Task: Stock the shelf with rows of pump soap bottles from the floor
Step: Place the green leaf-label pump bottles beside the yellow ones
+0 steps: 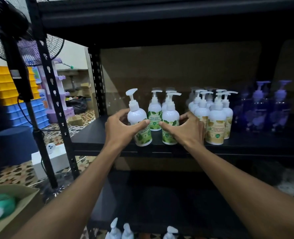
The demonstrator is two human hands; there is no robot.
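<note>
At the near edge of the shelf board point(91, 133), two green-labelled pump bottles stand side by side, each held by one hand. The left bottle point(136, 115) is gripped by the left hand point(120, 128), with the fingers curled round its far left side and the thumb laid across its front. The right bottle point(170, 116) is gripped the same way by the right hand point(185, 130), mirrored, so that the two thumbs nearly meet in the gap between the bottles.

Both long axes run up and down. The right bottle is upright, while the left one is seen leaning, pump head to the left, though some of that lean may be owed to the wide lens. Both forearms reach in from the near side, roughly level with each other, so neither hand is the nearer.

More green-labelled bottles point(154, 116) are lined up just beyond the held pair, so any push to close the rows would have to go straight to the far side. Little room is judged to remain behind the right bottle; more is seen behind the left. Yellow-labelled bottles point(215, 128) stand just to the right, touching or nearly touching the right hand, with purple bottles point(261, 114) further right. More pump tops point(115, 231) are visible low down, at the near edge.
</note>
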